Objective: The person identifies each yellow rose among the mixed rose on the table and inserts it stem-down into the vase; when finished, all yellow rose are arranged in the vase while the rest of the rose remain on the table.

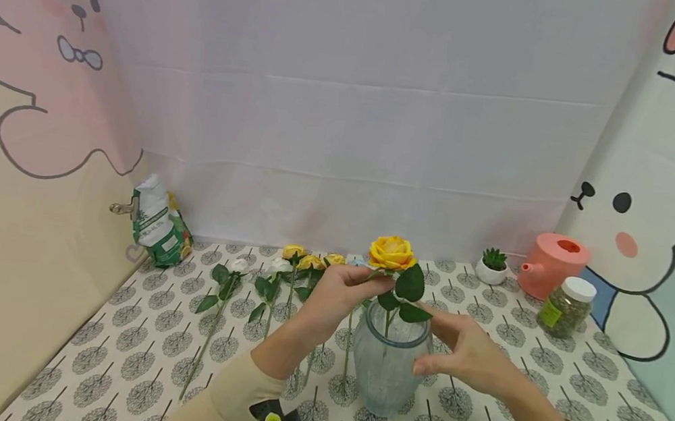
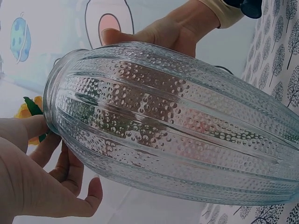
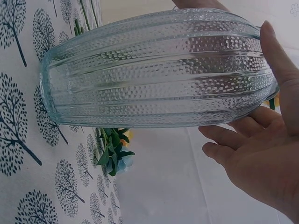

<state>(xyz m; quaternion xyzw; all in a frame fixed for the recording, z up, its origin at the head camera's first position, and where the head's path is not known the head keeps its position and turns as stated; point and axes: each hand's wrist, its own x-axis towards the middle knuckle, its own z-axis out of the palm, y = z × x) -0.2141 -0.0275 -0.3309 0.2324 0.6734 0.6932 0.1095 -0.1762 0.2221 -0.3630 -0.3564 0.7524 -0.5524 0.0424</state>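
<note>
Head view: your left hand [image 1: 335,300] pinches the yellow rose [image 1: 392,252] under its bloom, likely so its stem [image 1: 387,324] hangs upright inside the glass vase [image 1: 388,379]. Your right hand [image 1: 473,356] grips the vase's upper side, fingers wide, seemingly for steadiness.

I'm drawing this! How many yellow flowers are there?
4: one yellow flower above the vase; three yellow flowers lie on the tablecloth, left of the vase. More may be hidden.

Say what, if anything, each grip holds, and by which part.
The left grip holds the yellow rose just below its bloom. The right grip is spread around the vase near its rim; whether it holds it cannot be told.
</note>
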